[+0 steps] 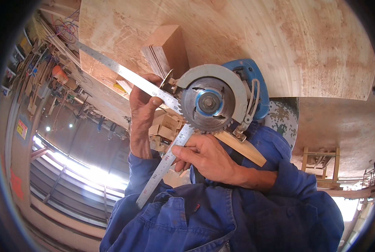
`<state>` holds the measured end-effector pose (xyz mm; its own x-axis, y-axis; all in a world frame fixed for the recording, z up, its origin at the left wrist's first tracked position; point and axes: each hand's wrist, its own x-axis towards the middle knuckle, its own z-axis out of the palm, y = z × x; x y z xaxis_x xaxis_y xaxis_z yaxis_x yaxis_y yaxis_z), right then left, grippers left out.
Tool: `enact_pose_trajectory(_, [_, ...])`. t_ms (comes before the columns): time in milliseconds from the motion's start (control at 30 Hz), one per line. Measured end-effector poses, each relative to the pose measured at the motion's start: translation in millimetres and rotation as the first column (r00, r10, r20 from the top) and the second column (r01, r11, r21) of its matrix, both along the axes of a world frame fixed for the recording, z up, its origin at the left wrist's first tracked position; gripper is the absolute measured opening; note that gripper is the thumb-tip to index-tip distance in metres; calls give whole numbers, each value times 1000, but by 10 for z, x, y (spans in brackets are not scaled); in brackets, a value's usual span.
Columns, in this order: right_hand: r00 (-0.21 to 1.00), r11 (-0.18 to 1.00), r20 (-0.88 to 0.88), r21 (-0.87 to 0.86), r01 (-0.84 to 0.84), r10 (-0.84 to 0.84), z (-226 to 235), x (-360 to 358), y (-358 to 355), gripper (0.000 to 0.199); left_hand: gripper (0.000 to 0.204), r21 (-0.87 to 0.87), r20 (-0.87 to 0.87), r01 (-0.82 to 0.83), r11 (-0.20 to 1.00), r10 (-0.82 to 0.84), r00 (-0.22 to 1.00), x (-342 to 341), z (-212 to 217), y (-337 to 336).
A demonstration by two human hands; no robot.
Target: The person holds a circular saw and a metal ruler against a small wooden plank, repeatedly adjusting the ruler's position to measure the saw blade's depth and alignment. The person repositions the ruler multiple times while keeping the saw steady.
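Note:
A blue circular saw (250, 84) lies with its toothed round blade (189, 101) facing me, under a curved grey guard. My left hand (145, 103) is closed on one arm of a steel square (130, 75), thumb in front. My right hand (208, 155) pinches the square's other arm, which slants down toward my jacket. Both arms run in to the left edge of the blade, where the square's corner is hidden. Whether the square touches the blade I cannot tell. A pale wooden strip (248, 152) sticks out below the saw, beside my right wrist.
A large plywood sheet (321, 50) stretches behind the saw. Stacked wood blocks (170, 46) stand on it, just beyond my left hand. Cardboard boxes (164, 126) show between my arms. An orange container (59, 74) sits among clutter at the left; a wooden frame (321, 161) stands at the right.

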<state>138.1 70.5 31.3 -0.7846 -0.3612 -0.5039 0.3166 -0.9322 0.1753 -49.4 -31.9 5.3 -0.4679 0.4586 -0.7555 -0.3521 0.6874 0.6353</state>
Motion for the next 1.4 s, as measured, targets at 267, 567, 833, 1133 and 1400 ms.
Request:
enact_pose_trajectory(267, [1000, 1000, 3, 11, 6, -6, -2, -8, 20, 28, 59, -4, 9, -10, 1000, 10, 1000, 15, 7, 30])
enact_pose_trajectory(567, [1000, 1000, -3, 0, 14, -14, -9, 2, 7, 27, 60, -15, 0, 8, 1000, -8, 1000, 4, 3, 4])
enact_pose_trajectory(833, [1000, 1000, -17, 0, -5, 5, -15, 29, 2, 28, 59, -3, -4, -4, 1000, 4, 1000, 41, -5, 21])
enact_pose_trajectory(1133, [991, 878, -57, 472, -82, 123, 121, 404, 552, 20, 55, -25, 11, 22, 999, -22, 1000, -20, 15, -93])
enact_pose_trajectory(1400, [943, 85, 333, 939, -333, 18, -345, 934, 645, 33, 58, -25, -38, 46, 999, -47, 998, 9, 2, -131])
